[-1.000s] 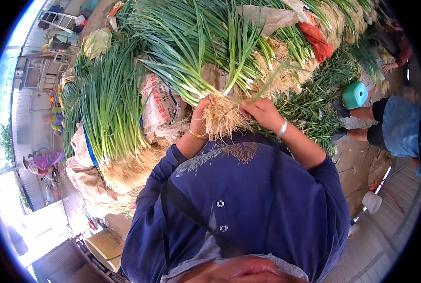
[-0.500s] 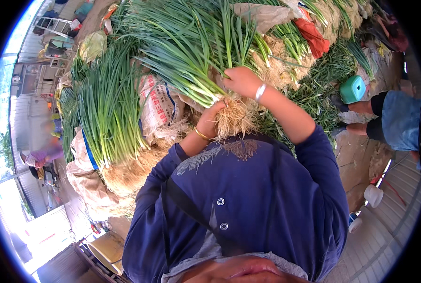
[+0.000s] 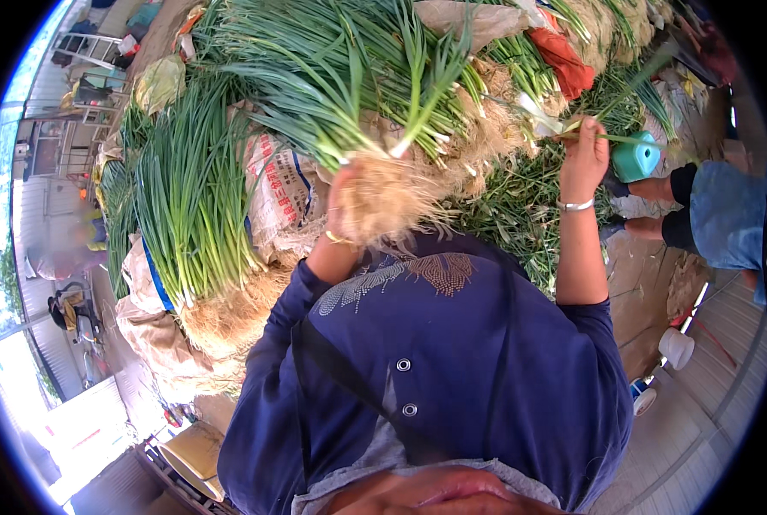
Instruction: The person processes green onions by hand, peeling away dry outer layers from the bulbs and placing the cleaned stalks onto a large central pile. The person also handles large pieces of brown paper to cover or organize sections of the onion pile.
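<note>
The left hand point(image 3: 342, 204) holds a scallion bunch point(image 3: 355, 123) at centre in a closed grip; the right hand's point(image 3: 584, 161) narrow grip pinches leaves point(image 3: 618, 138), apart from it. Loose greens point(image 3: 512, 202) lie right, apparently already stripped; roots point(image 3: 388, 202) are still on.

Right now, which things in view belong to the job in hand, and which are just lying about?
Likely part of the job:
green, white-stemmed onions with straw-coloured roots, in the left hand;
thin green leaf in the right hand;
stacked green-leaved onions at left;
loose green leaves heaped at right.

Likely just lying about:
teal, box-shaped plastic container;
yellow, cylindrical bin.
</note>
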Motion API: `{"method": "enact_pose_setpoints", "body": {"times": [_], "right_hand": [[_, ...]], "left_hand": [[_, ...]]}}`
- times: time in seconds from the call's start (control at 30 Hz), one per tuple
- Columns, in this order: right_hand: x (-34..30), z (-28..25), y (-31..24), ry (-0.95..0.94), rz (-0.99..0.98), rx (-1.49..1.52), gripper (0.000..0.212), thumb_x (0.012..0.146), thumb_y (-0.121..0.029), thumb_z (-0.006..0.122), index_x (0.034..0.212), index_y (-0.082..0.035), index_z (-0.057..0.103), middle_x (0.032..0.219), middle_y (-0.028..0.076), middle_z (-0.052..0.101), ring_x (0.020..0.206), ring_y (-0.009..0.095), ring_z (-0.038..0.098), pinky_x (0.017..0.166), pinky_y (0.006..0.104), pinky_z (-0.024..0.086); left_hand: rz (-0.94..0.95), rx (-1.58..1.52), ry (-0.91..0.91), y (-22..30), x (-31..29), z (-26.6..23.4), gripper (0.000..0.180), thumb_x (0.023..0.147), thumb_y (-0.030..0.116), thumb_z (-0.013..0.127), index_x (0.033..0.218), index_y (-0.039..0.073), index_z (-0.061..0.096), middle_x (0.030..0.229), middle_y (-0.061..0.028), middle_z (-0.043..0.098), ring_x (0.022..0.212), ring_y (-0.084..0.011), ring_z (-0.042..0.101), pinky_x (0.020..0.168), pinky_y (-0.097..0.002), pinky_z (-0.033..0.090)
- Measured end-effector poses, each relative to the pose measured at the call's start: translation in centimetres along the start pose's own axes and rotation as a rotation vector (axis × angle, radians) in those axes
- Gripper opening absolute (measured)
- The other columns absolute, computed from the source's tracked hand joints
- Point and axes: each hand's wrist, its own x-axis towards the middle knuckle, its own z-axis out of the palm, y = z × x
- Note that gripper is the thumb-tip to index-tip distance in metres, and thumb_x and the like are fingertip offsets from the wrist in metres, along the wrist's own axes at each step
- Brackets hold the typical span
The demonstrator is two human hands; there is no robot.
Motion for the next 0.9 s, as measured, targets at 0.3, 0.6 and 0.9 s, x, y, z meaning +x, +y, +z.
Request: {"method": "enact_pose_setpoints", "body": {"times": [0.3,0.6,0.9], "right_hand": [[-0.8,-1.4,11.7,-0.491,-0.143,-1.292,0.037,0.086,-0.031,0.057,0.108,-0.002,0.058,0.101,0.02,0.062,0.09,0.04,0.059,0.079,0.0439,0.048],[-3.8,9.8,10.3,-0.462,0.786,-0.067,0.015,0.085,-0.018,0.062,0.089,-0.004,0.064,0.074,0.0,0.06,0.066,0.009,0.055,0.059,0.0256,0.045],[-5.8,10.7,11.6,-0.598,0.696,-0.417,0.048,0.091,-0.048,0.046,0.082,-0.003,0.058,0.071,0.007,0.061,0.063,0.016,0.059,0.061,0.0292,0.047]], "left_hand": [[0.321,0.148,-0.232,2.7,-3.2,3.5,0.047,0.083,0.028,0.053,0.117,-0.005,0.047,0.106,-0.0145,0.059,0.096,-0.0228,0.058,0.088,-0.0392,0.048],[0.265,0.291,0.123,-1.3,-1.1,-1.3,0.056,0.081,0.03,0.05,0.123,-0.007,0.044,0.115,-0.0174,0.057,0.104,-0.0283,0.056,0.096,-0.0445,0.043],[0.111,0.426,0.233,-1.3,0.1,-3.7,0.057,0.081,0.03,0.045,0.123,-0.01,0.045,0.118,-0.0218,0.056,0.1,-0.0298,0.059,0.084,-0.037,0.051]]}}
